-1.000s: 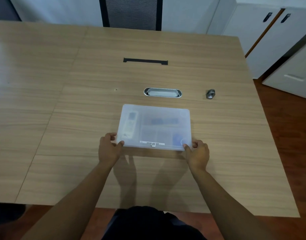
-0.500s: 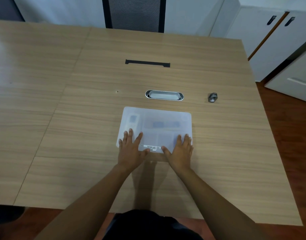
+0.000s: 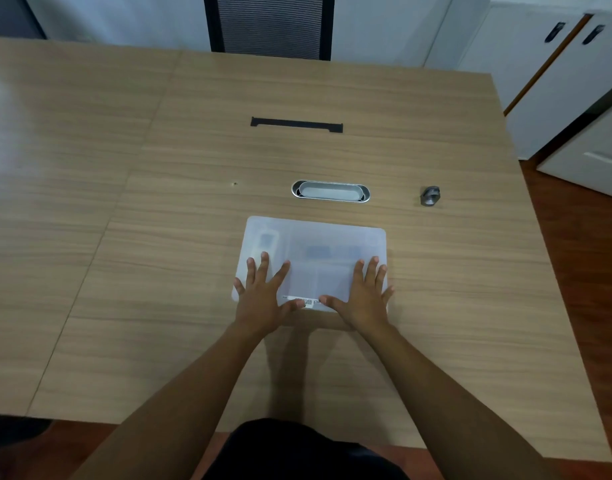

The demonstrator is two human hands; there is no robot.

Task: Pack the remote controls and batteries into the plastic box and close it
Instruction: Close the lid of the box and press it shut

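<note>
The plastic box (image 3: 315, 251) is sitting near the table's (image 3: 124, 271) front edge. The left hand (image 3: 263, 296) and right hand (image 3: 365, 296) are lying flat, fingers spread wide, on its lid.

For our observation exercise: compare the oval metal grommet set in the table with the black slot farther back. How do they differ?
The oval grommet is silvery with rounded ends; the black slot is dark, thin and straight-edged. The grommet lies nearer the plastic box; the slot lies farther back, toward the chair. The grommet looks wider front to back than the slot. Both are long shapes running left to right in the wooden table.
</note>
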